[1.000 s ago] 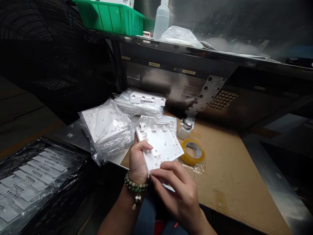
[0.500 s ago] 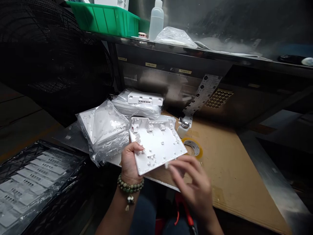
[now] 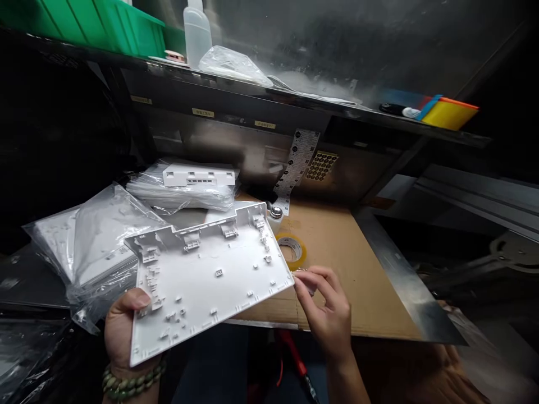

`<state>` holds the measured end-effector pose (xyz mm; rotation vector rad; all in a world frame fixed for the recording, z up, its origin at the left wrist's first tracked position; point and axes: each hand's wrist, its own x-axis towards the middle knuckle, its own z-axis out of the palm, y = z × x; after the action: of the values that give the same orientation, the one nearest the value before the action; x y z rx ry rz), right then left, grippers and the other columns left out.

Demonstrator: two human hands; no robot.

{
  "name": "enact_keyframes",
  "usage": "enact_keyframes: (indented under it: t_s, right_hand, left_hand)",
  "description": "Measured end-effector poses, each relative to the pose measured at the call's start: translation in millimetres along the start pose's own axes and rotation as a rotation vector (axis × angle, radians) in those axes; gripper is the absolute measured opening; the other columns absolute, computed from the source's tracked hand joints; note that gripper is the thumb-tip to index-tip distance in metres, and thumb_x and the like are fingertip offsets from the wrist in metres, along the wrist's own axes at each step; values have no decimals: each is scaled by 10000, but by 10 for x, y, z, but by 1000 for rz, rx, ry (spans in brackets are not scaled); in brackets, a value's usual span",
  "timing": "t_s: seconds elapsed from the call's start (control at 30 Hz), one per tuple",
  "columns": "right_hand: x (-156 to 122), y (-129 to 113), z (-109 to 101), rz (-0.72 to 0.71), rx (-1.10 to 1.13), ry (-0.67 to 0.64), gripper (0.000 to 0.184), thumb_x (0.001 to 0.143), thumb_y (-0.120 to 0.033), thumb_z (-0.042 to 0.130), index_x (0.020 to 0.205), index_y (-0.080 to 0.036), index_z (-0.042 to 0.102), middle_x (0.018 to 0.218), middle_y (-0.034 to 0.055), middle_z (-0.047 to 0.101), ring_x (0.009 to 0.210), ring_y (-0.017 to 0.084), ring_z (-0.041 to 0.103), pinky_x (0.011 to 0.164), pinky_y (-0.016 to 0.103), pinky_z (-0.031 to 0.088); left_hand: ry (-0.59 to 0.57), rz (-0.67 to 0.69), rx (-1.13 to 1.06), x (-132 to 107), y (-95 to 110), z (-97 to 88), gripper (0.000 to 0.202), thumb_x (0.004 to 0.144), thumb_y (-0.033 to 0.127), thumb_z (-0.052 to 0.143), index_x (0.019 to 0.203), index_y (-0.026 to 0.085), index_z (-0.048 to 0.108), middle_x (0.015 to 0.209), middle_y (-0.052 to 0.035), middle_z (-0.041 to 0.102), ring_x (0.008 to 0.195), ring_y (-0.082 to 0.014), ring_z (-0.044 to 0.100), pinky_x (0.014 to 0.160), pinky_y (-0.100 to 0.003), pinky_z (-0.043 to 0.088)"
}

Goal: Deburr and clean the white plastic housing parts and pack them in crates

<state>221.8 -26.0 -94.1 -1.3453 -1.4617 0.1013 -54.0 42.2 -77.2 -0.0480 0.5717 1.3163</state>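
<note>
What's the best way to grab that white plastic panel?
I'd take the white plastic panel by its short side edges, coming from outside, thumb on top and fingers beneath, much as the left hand seems to. It is broad and shallow, and small raised mouldings dot its upturned inner face.

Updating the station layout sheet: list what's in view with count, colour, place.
flat moulded plastic shell: 1, white, held up front
flat bagged plastic panels: stack, uncounted, white, bench left
long slotted plastic piece: 1, white, atop plastic-bag pile
ring-shaped tape roll: 1, yellow, on cardboard
metal-capped bottle: 1, white, behind tape
flat cardboard sheet: 1, brown, bench
paper label strip: 1, white, bench back
round-sticker sheet: 1, yellow and dark, right of strip
ribbed plastic bin: 1, green, shelf left
plastic squeeze bottle: 1, translucent, shelf
plastic container: 1, mostly yellow, shelf right
long-handled tool: 1, red, below bench edge
left hand: 1, bare, gripping shell
right hand: 1, bare, at shell's right corner
</note>
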Motion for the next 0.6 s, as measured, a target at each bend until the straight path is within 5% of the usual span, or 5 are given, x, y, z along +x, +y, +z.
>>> enact_keyframes:
  t_s: [0.2, 0.4, 0.6]
  right_hand:
    - [-32, 5, -122, -3, -42, 83, 186, 915, -126, 679, 1036, -254, 741, 987, 37, 610, 797, 155, 599, 696, 295, 531]
    - [-71, 24, -93, -86, -32, -34, 267, 908, -68, 665, 1093, -249, 734, 1003, 42, 623, 821, 152, 622, 712, 295, 547]
    - [-36, 212, -106, -157, -98, -86, 246, 914, -82, 665, 1089, -242, 732, 993, 43, 645, 836, 159, 644, 720, 296, 558]
  left_hand:
    - [-10, 45, 26, 9, 17, -49, 824, 584, 124, 517, 1359, 378, 636, 1148, 95, 787, 1268, -367, 634, 1098, -584, 491]
    - [-25, 46, 68, 26, -27, -49, 941, 571, 61, 467, 1419, 458, 566, 1168, 131, 775, 1276, -341, 631, 1106, -591, 477]
    - [-19, 22, 128, 141, 88, -409, 915, 619, 58, 501, 1424, 488, 555, 1193, 155, 753, 1304, -353, 599, 1111, -606, 472]
